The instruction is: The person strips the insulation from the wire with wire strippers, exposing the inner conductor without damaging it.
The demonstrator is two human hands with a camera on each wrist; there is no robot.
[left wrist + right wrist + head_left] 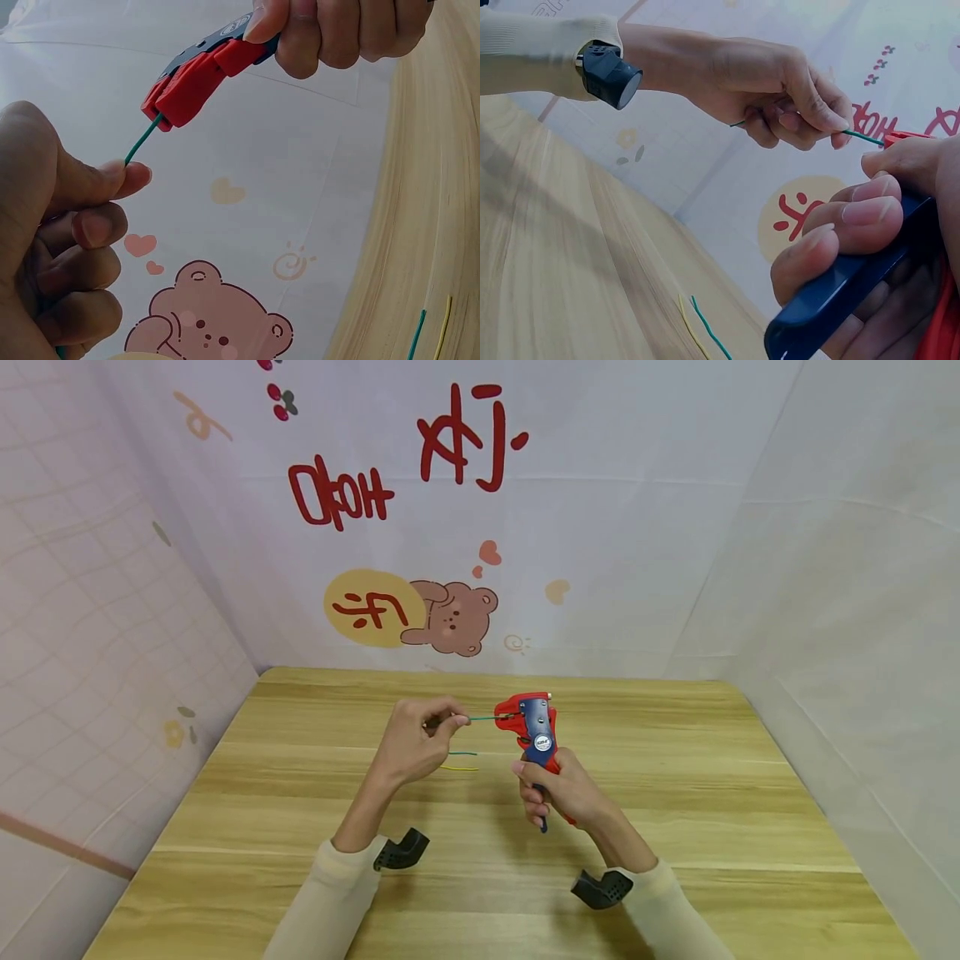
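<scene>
My left hand pinches a green wire between thumb and forefinger, its other fingers curled below. The wire's far end goes into the red jaws of a red and blue wire stripper. My right hand grips the stripper by its handles, the head tipped up and toward the left hand. In the right wrist view, the fingers wrap round the dark blue handle. A tail of the green wire sticks out behind the left hand there. How deep the wire sits in the jaws is hidden.
Another green wire and a yellow wire lie side by side on the wooden table, near the left hand. A white printed cloth with a bear picture stands behind the table. Each forearm wears a black wrist camera.
</scene>
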